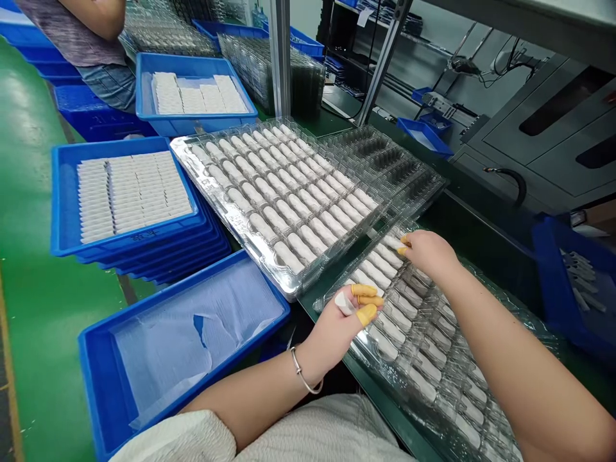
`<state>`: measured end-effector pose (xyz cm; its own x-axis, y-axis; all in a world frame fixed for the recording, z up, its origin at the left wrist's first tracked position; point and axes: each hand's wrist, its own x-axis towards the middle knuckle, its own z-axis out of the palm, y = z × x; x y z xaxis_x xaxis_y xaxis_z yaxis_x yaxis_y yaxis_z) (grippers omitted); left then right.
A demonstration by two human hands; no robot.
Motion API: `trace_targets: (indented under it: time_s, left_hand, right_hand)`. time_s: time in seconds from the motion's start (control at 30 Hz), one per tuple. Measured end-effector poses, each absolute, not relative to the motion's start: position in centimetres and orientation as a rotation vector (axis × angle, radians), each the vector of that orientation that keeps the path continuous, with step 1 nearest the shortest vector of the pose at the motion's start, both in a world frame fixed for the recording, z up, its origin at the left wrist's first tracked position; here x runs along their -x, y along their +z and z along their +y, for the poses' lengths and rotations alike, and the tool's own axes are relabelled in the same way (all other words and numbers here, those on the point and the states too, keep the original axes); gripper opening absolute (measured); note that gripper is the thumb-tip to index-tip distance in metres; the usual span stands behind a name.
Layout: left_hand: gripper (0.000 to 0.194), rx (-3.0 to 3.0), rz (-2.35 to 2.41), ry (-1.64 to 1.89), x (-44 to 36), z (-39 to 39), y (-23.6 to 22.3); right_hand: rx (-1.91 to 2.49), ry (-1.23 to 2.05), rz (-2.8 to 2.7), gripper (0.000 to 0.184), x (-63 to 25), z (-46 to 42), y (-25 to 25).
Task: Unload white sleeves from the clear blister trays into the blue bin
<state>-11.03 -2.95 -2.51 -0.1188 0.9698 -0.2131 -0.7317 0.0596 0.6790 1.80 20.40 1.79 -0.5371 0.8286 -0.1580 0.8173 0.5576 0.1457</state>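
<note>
My left hand (pixel 337 324), with yellow finger cots on several fingertips, is closed around a small white oblong piece (pixel 343 303). It hovers over the near left edge of a clear plastic tray (pixel 359 350) that is partly filled with similar white pieces. At the far end of this tray, my right hand (pixel 428 253), also in yellow finger cots, pinches another white oblong piece (pixel 394 242) at a slot. The fingertips hide part of that piece. Some slots in the tray's middle show no white piece.
A fuller clear tray of white pieces (pixel 289 292) lies ahead, beside clear slotted trays (pixel 433 183). Blue bins (pixel 58 199) with white pieces stand at left; a blue bin with a torn liner (pixel 91 385) is nearer. Another person (pixel 62 32) sits at far left. A metal post (pixel 280 64) rises behind.
</note>
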Motion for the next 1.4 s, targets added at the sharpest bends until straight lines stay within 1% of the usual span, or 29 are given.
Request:
trace_targets:
  time_s: [0.13,0.23,0.3,0.37,0.4,0.43,0.5,0.57,0.63,0.7,0.8,0.87,0.9,0.93,1.0,1.07,1.17,1.3,1.4]
  left_hand:
    - [0.035,-0.425,0.773,1.525,11.1,-3.0,-2.5]
    - [0.045,-0.457,0.699,1.527,11.4,-3.2,-2.6]
    - [0.052,-0.498,0.635,1.534,11.6,-3.3,-2.8]
    - [0.057,-0.540,0.572,1.536,11.6,-3.4,-2.9]
    - [0.058,-0.554,0.544,1.527,11.6,-3.4,-2.9]
    - [0.059,-0.564,0.518,1.513,11.5,-3.4,-2.9]
    - [0.058,-0.565,0.476,1.464,11.1,-3.5,-2.8]
    - [0.054,-0.562,0.460,1.421,10.7,-3.6,-2.6]
    - [0.050,-0.564,0.463,1.406,10.2,-3.8,-2.1]
    - [0.051,-0.570,0.480,1.393,9.8,-3.9,-1.5]
    - [0.055,-0.574,0.561,1.391,9.6,-4.1,-0.5]
    - [0.045,-0.570,0.653,1.423,9.6,-4.1,-0.1]
    - [0.038,-0.556,0.700,1.440,9.6,-4.1,0.0]
    - [0.033,-0.536,0.737,1.445,9.6,-4.1,0.0]
    - [0.031,-0.483,0.770,1.431,9.5,-4.0,0.0]
    - [0.032,-0.452,0.763,1.413,9.4,-4.0,-0.1]
    - [0.033,-0.452,0.758,1.410,9.0,-3.9,-0.1]
    - [0.033,-0.462,0.784,1.420,8.9,-3.7,-0.5]
    - [0.032,-0.482,0.806,1.439,8.9,-3.4,-1.0]
  right_hand:
    - [-1.398,0.061,2.632,0.018,-1.9,19.5,2.0]
    - [-1.447,-0.062,2.802,0.020,-2.3,15.8,3.5]
    - [-1.393,-0.409,3.050,0.018,-2.8,11.9,4.6]
    - [-1.062,-0.745,3.177,0.018,-3.5,7.6,5.5]
    - [-0.892,-0.822,3.199,0.016,-3.8,5.7,5.6]
    - [-0.794,-0.841,3.221,0.014,-4.1,3.9,5.5]
    - [-0.763,-0.759,3.258,0.010,-4.4,1.3,4.9]
    - [-0.891,-0.662,3.274,0.009,-4.5,0.0,4.0]
    - [-1.041,-0.715,3.249,0.014,-4.6,-0.4,3.3]
    - [-1.175,-0.996,3.151,0.016,-4.8,-0.2,3.1]
    - [-1.386,-1.720,2.759,0.019,-5.5,0.5,3.5]
    - [-1.506,-2.191,2.352,0.028,-6.1,0.8,3.7]
    - [-1.540,-2.371,2.148,0.032,-6.4,0.9,3.7]
    - [-1.561,-2.506,1.969,0.035,-6.7,1.0,3.7]
    - [-1.576,-2.669,1.719,0.038,-7.1,0.9,3.5]
    - [-1.579,-2.748,1.601,0.039,-7.3,0.7,3.3]
    - [-1.574,-2.759,1.612,0.038,-7.5,0.6,3.2]
    - [-1.610,-2.617,1.812,0.040,-7.7,0.9,3.2]
    - [-1.681,-2.432,2.082,0.039,-7.6,1.1,3.0]
